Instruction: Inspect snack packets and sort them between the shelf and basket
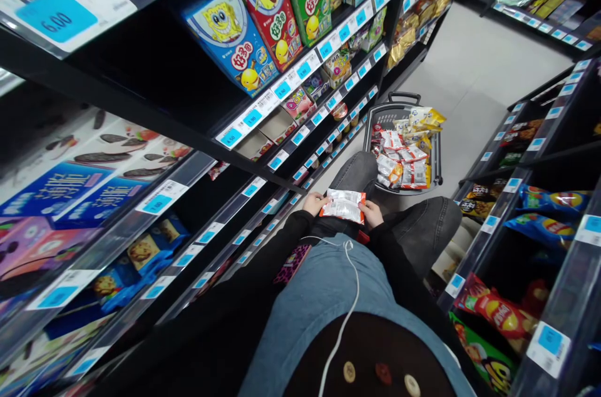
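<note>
Left hand (316, 203) and right hand (373, 214) are pinching packet (344, 205) at opposite ends; other packets (404, 158) are already lying in basket (438, 158), this one isn't yet.

You see glossy, crinkled plastic on the packet (344, 205), plastic on the basket (438, 156), matt cloth on your trousers (434, 228).

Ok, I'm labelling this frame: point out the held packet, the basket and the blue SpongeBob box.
Held packet (344, 205), head view: middle of its silvery side.
Basket (438, 162), head view: right-hand rim.
Blue SpongeBob box (232, 40), head view: middle of its front.
</note>
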Tool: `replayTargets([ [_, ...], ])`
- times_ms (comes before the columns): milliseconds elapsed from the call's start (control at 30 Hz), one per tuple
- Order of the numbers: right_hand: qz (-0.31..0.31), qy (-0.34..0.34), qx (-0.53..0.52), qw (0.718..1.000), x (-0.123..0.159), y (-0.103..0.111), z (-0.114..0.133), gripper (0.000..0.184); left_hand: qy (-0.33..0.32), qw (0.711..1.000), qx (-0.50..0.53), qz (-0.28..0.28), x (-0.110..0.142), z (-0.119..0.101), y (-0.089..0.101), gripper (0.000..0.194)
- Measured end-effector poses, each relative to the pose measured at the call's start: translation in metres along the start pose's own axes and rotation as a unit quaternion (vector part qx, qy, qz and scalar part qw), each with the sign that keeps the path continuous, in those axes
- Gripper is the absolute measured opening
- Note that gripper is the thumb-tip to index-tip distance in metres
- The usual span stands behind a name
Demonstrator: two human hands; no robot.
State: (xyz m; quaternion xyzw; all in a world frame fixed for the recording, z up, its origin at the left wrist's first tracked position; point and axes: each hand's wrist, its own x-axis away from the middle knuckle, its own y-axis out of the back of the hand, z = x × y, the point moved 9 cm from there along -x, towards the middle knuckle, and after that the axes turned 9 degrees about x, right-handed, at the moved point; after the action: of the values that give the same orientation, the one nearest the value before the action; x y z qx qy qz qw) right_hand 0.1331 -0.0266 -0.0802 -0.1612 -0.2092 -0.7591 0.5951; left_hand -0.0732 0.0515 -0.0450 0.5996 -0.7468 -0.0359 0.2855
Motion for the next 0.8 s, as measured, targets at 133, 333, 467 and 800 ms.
replayTargets([
  [133, -0.015, -0.01, -0.028, 0.999, 0.005, -0.001, 0.004, 0.034, 0.028, 0.999, 0.023, 0.019, 0.006, -0.007, -0.001, 0.034],
  [333, -0.061, 0.018, -0.039, 0.997, 0.023, 0.013, 0.033, 0.027, -0.03, 0.995, 0.1, 0.006, 0.026, -0.054, 0.0, 0.035],
  [467, -0.114, 0.136, -0.016, 0.984, 0.056, 0.046, 0.091, 0.024, -0.084, 0.973, 0.213, -0.029, 0.049, -0.089, 0.007, 0.033],
  [800, -0.209, 0.481, 0.381, 0.761, 0.186, 0.099, 0.248, 0.007, -0.239, 0.953, 0.184, 0.036, 0.096, -0.22, 0.045, 0.018],
])
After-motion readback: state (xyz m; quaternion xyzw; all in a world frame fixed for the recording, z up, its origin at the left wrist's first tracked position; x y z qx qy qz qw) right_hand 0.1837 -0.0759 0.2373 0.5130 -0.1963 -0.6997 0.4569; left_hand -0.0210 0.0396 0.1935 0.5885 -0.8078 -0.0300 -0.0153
